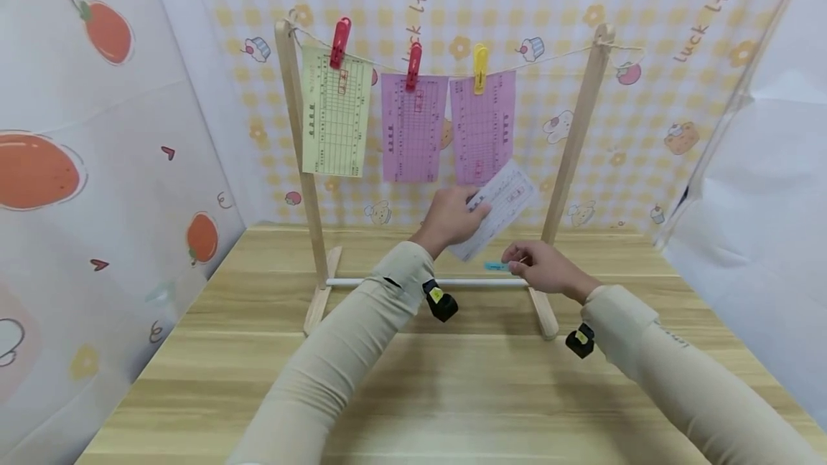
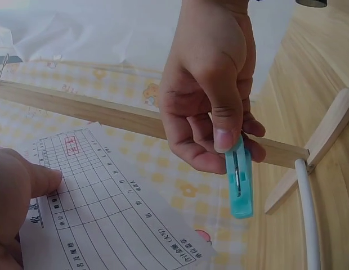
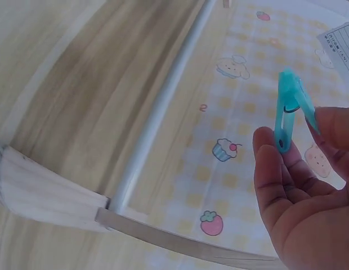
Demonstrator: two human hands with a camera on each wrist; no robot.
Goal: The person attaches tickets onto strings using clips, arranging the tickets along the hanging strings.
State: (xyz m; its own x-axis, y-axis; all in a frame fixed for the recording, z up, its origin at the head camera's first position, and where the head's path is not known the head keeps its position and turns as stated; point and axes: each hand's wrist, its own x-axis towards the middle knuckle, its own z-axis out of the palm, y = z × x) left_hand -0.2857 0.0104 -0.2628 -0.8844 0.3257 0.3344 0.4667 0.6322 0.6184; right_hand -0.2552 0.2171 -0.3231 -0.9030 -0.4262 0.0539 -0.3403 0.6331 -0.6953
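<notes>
My left hand (image 1: 454, 219) grips a white printed receipt slip (image 1: 500, 208) by its left edge, the thumb lying across the front. The slip is tilted and overlaps the bottom of the right-hand pink slip (image 1: 484, 124) in the head view. Lower and to the right, my right hand (image 1: 543, 266) pinches a light-blue clothespin (image 2: 240, 183) by its handle end between thumb and fingers. In the right wrist view the clothespin (image 3: 287, 109) points away from the palm, apart from the white slip (image 3: 340, 50).
A wooden stand with a left post (image 1: 300, 149) and right post (image 1: 577, 135) carries a string (image 1: 549, 61). A yellow-green slip (image 1: 334, 117) and another pink slip (image 1: 413, 128) hang there from red clothespins (image 1: 340, 41); a yellow clothespin (image 1: 480, 69) holds the right-hand pink one. A white bar (image 1: 452, 282) joins the feet.
</notes>
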